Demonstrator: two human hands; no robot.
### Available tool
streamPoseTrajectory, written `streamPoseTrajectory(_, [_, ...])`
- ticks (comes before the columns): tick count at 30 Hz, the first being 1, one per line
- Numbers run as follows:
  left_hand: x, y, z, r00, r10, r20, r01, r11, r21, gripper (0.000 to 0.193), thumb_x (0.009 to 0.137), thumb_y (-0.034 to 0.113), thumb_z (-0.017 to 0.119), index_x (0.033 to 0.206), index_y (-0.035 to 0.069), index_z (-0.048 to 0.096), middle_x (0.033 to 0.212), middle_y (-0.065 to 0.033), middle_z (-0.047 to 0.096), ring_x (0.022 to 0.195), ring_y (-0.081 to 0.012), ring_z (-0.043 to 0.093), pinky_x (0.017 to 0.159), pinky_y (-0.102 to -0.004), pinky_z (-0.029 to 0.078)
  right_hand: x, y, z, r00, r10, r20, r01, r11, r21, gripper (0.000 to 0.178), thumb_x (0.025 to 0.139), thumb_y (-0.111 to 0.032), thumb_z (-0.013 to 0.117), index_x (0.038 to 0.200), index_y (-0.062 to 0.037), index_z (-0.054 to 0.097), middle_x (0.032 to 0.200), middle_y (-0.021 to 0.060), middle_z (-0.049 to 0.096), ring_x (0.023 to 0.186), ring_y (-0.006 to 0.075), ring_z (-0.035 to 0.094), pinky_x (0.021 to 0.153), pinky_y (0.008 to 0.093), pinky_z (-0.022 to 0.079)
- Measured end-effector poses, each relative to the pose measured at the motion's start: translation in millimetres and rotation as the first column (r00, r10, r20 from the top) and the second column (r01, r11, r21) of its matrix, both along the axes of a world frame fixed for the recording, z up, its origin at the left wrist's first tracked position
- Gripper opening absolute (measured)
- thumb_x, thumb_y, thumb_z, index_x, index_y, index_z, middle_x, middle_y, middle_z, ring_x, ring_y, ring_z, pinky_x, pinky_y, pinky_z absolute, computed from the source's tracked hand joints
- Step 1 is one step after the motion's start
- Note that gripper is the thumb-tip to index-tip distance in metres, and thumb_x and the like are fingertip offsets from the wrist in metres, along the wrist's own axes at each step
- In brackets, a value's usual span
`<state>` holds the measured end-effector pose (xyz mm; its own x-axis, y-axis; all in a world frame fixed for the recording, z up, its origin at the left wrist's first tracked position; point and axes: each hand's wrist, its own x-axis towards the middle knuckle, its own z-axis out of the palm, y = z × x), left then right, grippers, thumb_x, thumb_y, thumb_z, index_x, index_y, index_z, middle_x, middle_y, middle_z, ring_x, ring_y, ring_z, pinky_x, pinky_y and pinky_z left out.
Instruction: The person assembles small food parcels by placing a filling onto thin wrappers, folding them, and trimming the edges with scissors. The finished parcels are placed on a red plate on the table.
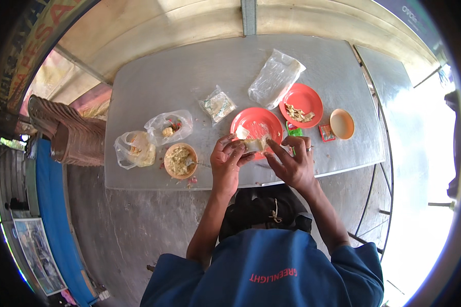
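Observation:
Between my two hands is a small pale folded piece of dough or wrapper, held above a red plate. My left hand grips its left end between thumb and fingers. The fingertips of my right hand, which wears a ring, pinch its right end. White smears and a small white piece lie on the red plate below. Left of my left hand stands an orange bowl of pale, chunky filling with a spoon in it. My fingers partly hide the folded piece.
A second red plate holds folded pieces; an orange bowl and green packet are close by. Clear plastic bags with food, a wrapped packet and a plastic sheet lie on the metal table. Stacked brown chairs stand left.

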<state>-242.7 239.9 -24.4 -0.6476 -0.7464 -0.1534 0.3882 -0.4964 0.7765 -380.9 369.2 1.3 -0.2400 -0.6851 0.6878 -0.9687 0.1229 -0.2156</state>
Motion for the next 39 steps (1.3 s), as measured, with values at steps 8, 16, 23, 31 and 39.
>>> streamPoseTrajectory(8, [22.2,11.2,2.5,0.993,-0.070,-0.093,0.080,0.990,0.116,0.033,0.096,0.004,0.064,0.126,0.004,0.050,0.117,-0.0103,0.062,0.101,-0.0234,0.069,0.087,-0.0384,0.063,50.7,18.0,-2.3,0.990,-0.136,0.029,0.136,0.991,-0.002,0.041,0.075,-0.018,0.083,0.114,-0.0155,0.074,0.105,0.0061,0.053,0.094,0.0227,0.052,0.079,0.0361,0.049])
streamPoseTrajectory(16, [40.8,16.7,3.3,0.992,-0.124,-0.010,0.123,0.990,-0.069,0.033,0.095,0.001,0.064,0.125,0.004,0.049,0.116,-0.0108,0.061,0.103,-0.0246,0.069,0.087,-0.0397,0.063,62.4,17.7,6.5,0.852,-0.048,0.521,0.063,0.998,-0.011,0.027,0.079,-0.010,0.080,0.104,-0.0027,0.075,0.098,0.0087,0.051,0.090,0.0211,0.052,0.074,0.0317,0.044])
streamPoseTrajectory(23, [46.3,10.7,5.1,0.994,-0.110,0.002,0.110,0.989,-0.095,0.036,0.093,0.000,0.066,0.126,0.006,0.050,0.114,-0.0071,0.061,0.103,-0.0199,0.066,0.086,-0.0392,0.063,56.3,15.5,9.0,0.587,0.009,0.810,-0.020,1.000,0.003,0.020,0.082,-0.014,0.081,0.098,-0.0032,0.076,0.098,0.0055,0.057,0.091,0.0155,0.055,0.073,0.0298,0.044])
streamPoseTrajectory(31, [34.4,8.5,2.4,0.986,-0.163,0.019,0.164,0.973,-0.161,0.035,0.095,0.000,0.064,0.126,0.003,0.048,0.114,-0.0130,0.063,0.102,-0.0227,0.068,0.084,-0.0372,0.062,40.9,11.0,5.4,0.590,-0.006,0.807,-0.044,0.998,0.039,0.020,0.085,-0.017,0.078,0.100,-0.0034,0.075,0.097,0.0045,0.056,0.088,0.0139,0.054,0.071,0.0276,0.042])
streamPoseTrajectory(39, [-1.9,5.5,-4.4,0.995,-0.077,0.055,0.084,0.987,-0.139,0.036,0.094,0.003,0.067,0.126,0.006,0.051,0.112,-0.0092,0.064,0.102,-0.0202,0.067,0.083,-0.0387,0.062,0.0,6.7,-12.6,0.376,0.052,0.925,-0.049,0.998,-0.036,0.017,0.087,-0.016,0.078,0.096,-0.0023,0.075,0.096,0.0031,0.056,0.086,0.0112,0.052,0.068,0.0253,0.041])
